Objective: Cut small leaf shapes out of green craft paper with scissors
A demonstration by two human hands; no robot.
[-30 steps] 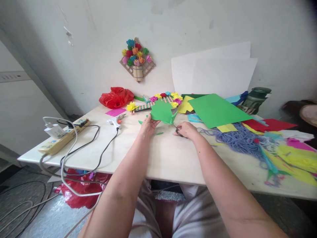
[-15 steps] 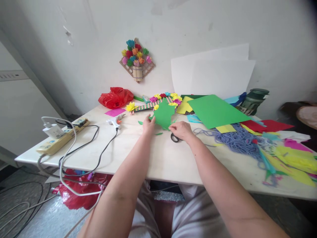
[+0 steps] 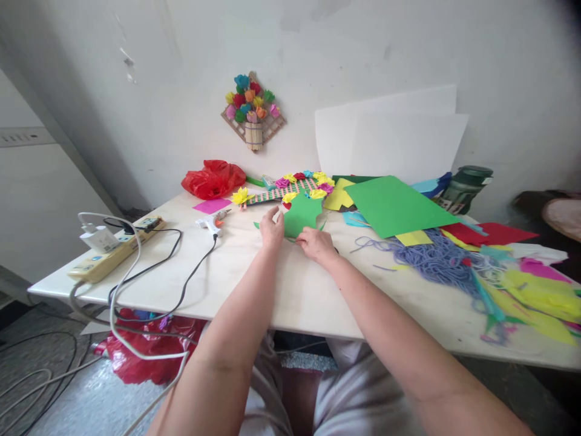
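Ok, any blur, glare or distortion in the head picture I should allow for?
Head view, centre: soft, even light, the bare left hand and bare right hand readable, though fine edges of the cut green paper are soft; head view, lower right: crumpled yellow paper looks smeared; head view, upper right corner: dark; head view, bottom: bare forearms look stretched.

The table (image 3: 313, 293) has free room at its front middle; black cord (image 3: 185, 283) obstructs leftward, yarn (image 3: 429, 260) rightward.
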